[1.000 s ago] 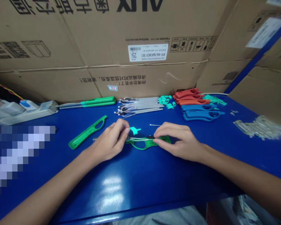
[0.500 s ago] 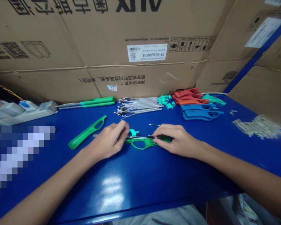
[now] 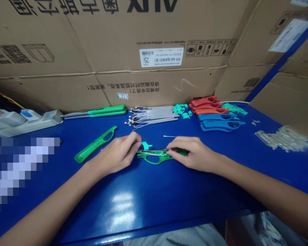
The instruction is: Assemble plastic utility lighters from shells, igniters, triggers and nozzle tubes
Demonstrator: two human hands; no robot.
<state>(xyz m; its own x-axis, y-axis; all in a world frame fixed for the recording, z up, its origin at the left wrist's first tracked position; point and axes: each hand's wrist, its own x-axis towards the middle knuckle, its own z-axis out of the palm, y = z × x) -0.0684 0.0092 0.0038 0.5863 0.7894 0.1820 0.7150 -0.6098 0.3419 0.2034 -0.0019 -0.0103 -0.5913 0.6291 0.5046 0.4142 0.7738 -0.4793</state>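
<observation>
In the middle of the blue table lies a green lighter-handle half [image 3: 154, 159], its hollow side up and its finger loop toward me. My left hand [image 3: 122, 152] is closed in a pinch on a metal lighter tube, most of it hidden by the hand. Thin white wires [image 3: 154, 153] run from the tube over the shell. My right hand [image 3: 196, 153] pinches a small dark part [image 3: 165, 149] at the wires' other end, over the shell. A small teal piece [image 3: 146, 146] is beside my left fingertips. Another green handle half [image 3: 96, 145] lies left of my left hand.
Metal tubes with wires [image 3: 154, 114], teal pieces [image 3: 180, 110], red handle halves [image 3: 204, 101] and blue ones [image 3: 219, 125] line the back. Clear parts [image 3: 282, 138] lie at right. Finished-looking green lighters [image 3: 107, 111] and a power strip [image 3: 51, 119] are at left. Cardboard [image 3: 105, 37] walls the back.
The metal tube has shifted right, its far end no longer sticking out past my left hand as before. The white wires now bow in a loop over the shell. Both hands have barely moved.
</observation>
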